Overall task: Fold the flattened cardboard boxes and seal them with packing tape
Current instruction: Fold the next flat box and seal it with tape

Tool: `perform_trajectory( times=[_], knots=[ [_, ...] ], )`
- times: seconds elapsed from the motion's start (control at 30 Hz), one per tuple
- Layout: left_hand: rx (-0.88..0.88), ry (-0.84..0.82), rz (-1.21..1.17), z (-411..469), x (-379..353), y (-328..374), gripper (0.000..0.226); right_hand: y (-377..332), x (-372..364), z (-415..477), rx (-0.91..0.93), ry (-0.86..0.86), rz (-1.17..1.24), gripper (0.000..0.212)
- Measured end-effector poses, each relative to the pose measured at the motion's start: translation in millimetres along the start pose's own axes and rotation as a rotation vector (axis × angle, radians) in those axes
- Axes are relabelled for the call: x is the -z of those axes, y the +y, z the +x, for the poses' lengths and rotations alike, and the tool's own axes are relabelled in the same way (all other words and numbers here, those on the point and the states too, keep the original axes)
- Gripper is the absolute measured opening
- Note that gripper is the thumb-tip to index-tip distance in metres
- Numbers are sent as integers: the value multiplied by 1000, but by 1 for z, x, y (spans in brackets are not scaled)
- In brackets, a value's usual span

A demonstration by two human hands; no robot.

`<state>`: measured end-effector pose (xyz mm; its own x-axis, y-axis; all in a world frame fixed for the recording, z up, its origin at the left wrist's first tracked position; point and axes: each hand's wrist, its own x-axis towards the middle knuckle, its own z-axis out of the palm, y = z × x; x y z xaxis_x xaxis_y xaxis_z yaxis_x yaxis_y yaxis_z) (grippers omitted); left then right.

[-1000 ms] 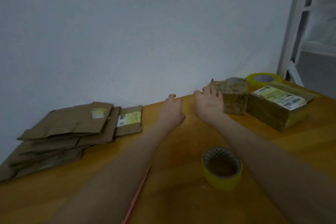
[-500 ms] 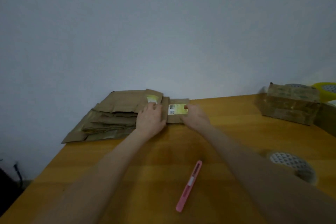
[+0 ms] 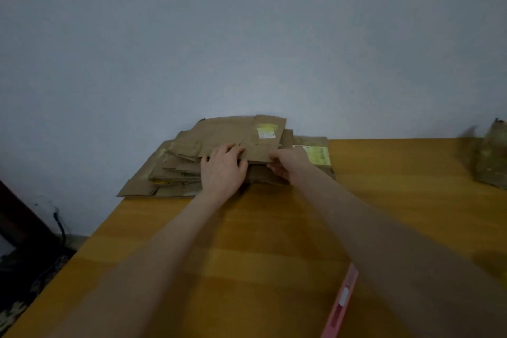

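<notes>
A stack of flattened brown cardboard boxes point(image 3: 186, 170) lies at the table's back left corner against the wall. The top flattened box point(image 3: 238, 134) carries a yellow-white label. My left hand point(image 3: 223, 170) rests on the near edge of that top piece, fingers spread over it. My right hand point(image 3: 285, 163) pinches the same piece at its near right corner, thumb on top. Another flat box with a yellow label point(image 3: 317, 155) sticks out to the right of the stack.
The orange wooden table point(image 3: 274, 241) stretches toward me. A pink box cutter point(image 3: 340, 304) lies near my right forearm. A folded, taped box point(image 3: 488, 162) stands blurred at the right edge. The table's left edge drops to a dark floor with cables point(image 3: 59, 225).
My view swung left from the finished boxes and tape rolls to the stack. Both hands moved from the table's middle onto the stack and now grip the top flattened box.
</notes>
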<state>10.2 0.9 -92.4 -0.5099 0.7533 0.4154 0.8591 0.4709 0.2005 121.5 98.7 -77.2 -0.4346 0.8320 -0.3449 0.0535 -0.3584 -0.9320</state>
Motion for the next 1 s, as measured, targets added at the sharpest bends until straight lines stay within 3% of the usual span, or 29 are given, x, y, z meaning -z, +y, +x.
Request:
perform_trajectory(
  times=[0.07, 0.17, 0.3, 0.47, 0.53, 0.7, 0.87, 1.0],
  knots=[
    [17, 104, -53, -3, 8, 5, 32, -3, 5, -12, -31, -17, 124, 15],
    [15, 190, -126, -21, 30, 25, 16, -9, 20, -34, 27, 28, 96, 9],
    [-139, -45, -201, -67, 52, 65, 9, -18, 52, -68, 99, 150, 123, 11],
    [-208, -551, -127, -139, 45, 126, 44, -7, 90, -120, 75, 116, 115, 28],
    [-228, -643, -33, -160, 36, 138, 47, 1, 101, -135, 69, 131, 69, 32],
    [-141, -659, 24, -172, 35, 125, 23, 13, 122, -159, 104, 136, -17, 24],
    [51, -696, 38, -170, 58, 63, 20, 20, 117, -160, 115, 128, -108, 20],
    [193, -567, 195, -169, 67, 10, 23, 30, 98, -155, 87, 79, -169, 27]
  ],
)
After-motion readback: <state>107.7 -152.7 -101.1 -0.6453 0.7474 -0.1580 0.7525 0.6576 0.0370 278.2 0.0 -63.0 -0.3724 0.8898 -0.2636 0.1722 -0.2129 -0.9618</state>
